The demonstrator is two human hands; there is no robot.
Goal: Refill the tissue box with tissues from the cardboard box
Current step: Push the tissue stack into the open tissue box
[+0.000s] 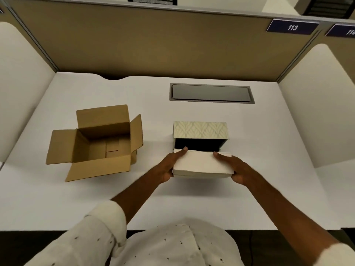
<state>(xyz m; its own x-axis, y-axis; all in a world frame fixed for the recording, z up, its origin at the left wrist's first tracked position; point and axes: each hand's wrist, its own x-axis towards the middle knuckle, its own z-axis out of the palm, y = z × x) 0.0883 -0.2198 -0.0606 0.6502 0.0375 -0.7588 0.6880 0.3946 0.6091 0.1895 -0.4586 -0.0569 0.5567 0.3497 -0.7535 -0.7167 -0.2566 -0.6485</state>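
A stack of white tissues (201,163) is held flat between both hands, just in front of the tissue box (199,129). The tissue box has a pale leaf pattern and lies with its dark open side facing me; the stack's far edge touches that opening. My left hand (172,164) grips the stack's left end, index finger along the top. My right hand (235,167) grips its right end the same way. The brown cardboard box (96,143) stands open at the left, its flaps spread, and its inside looks empty.
The white desk (269,169) is enclosed by tan and white partition walls on three sides. A grey cable hatch (211,93) is set into the desk behind the tissue box. A blue plate reading 113 (292,27) hangs at the upper right.
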